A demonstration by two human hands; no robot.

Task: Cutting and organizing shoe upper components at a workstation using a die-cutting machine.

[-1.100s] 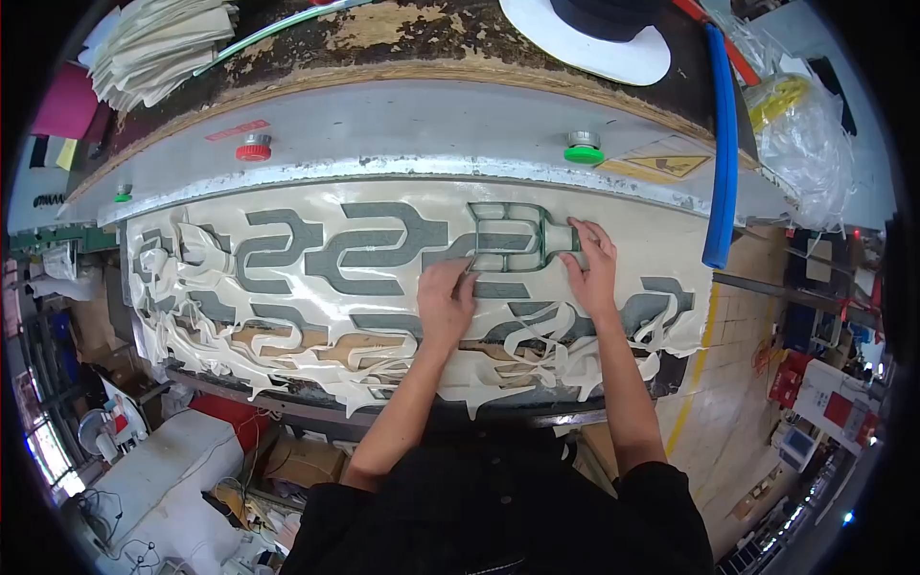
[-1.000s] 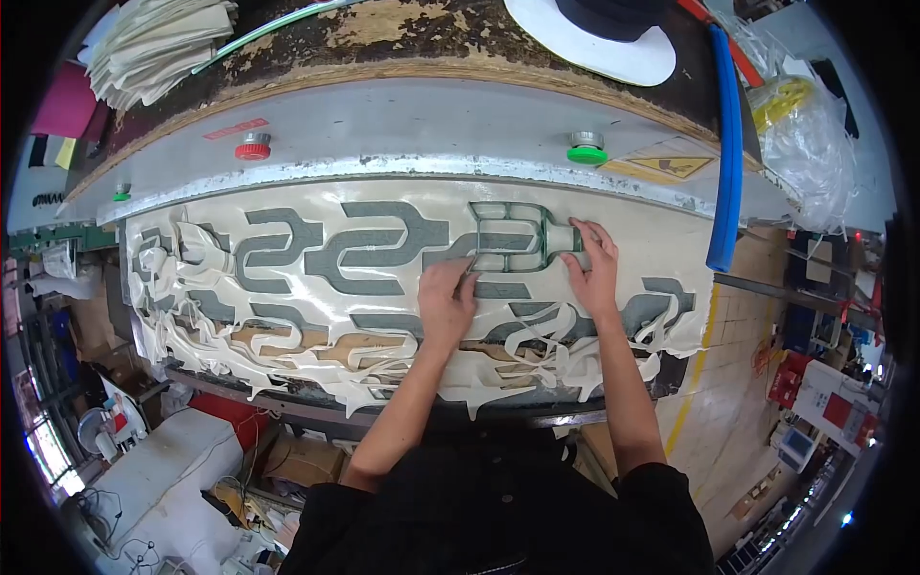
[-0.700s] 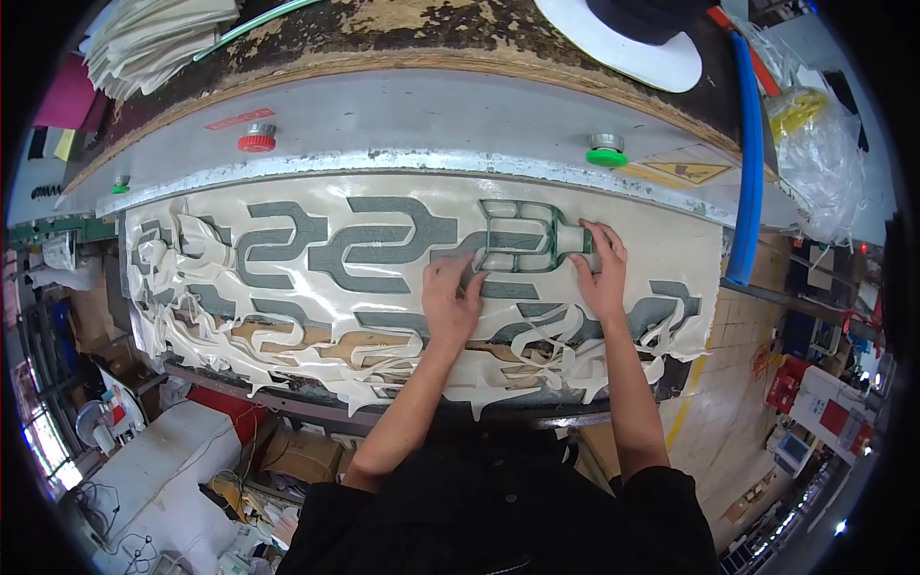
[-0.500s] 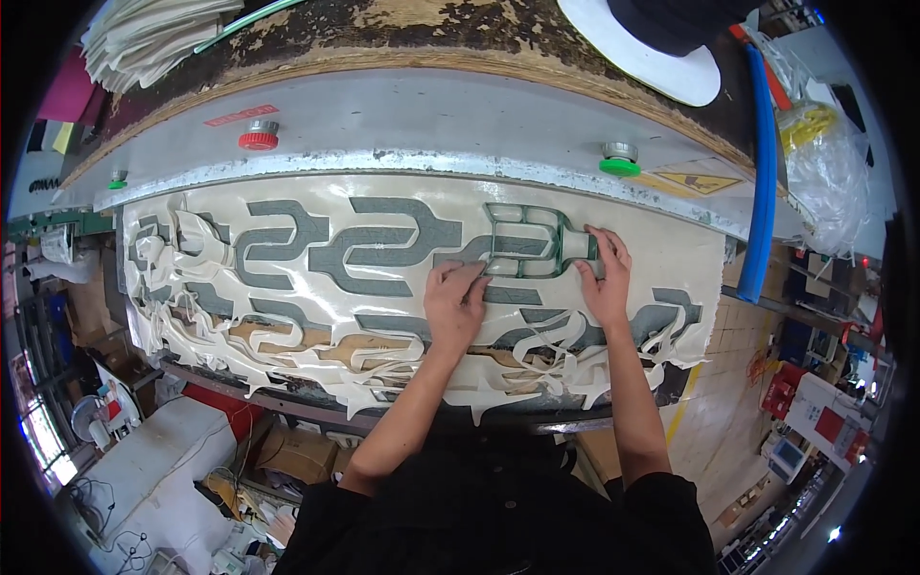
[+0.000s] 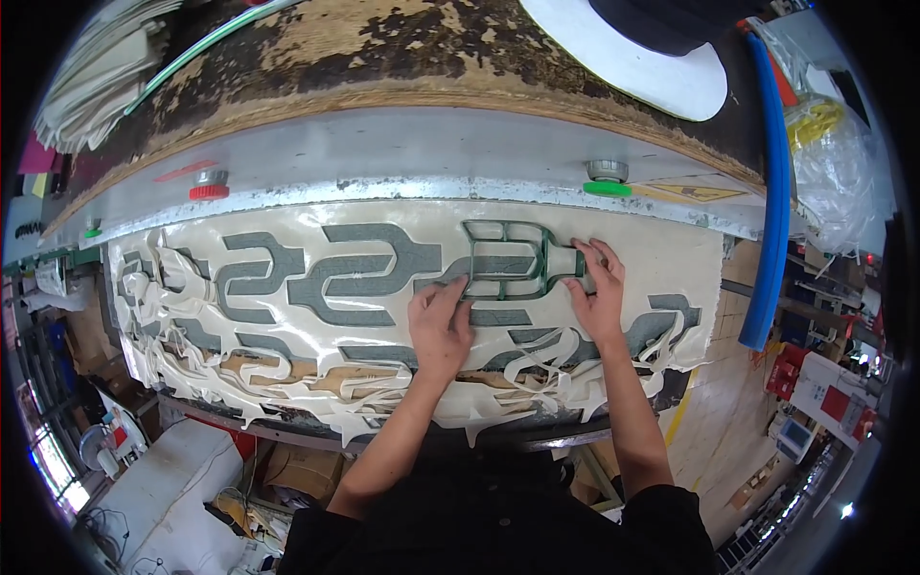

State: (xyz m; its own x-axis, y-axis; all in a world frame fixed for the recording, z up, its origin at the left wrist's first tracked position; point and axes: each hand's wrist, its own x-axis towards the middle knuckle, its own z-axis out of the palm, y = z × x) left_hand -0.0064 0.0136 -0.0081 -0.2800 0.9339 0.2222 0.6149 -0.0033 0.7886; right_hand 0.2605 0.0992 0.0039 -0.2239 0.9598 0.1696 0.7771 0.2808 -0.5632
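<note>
A cream sheet (image 5: 671,251) with fork-shaped cut-outs lies across a grey-green bed under a metal press beam (image 5: 402,158). A green metal cutting die (image 5: 513,261) with an outline frame sits on the sheet right of centre. My left hand (image 5: 439,321) lies flat with its fingertips against the die's left end. My right hand (image 5: 596,290) rests palm-down, its fingers touching the die's right end. Neither hand grips anything. Loose cream offcut strips (image 5: 316,398) hang along the near edge.
A red knob (image 5: 207,185) and a green knob (image 5: 607,177) sit on the beam. A blue tube (image 5: 772,192) runs down the right side. A white disc (image 5: 632,57) lies on the worn board above. Stacked sheets (image 5: 101,72) sit top left. Boxes stand on the floor at right.
Both hands and the die have slid a little to the right along the sheet. The view has also tilted, so the press beam sits lower in the frame.
</note>
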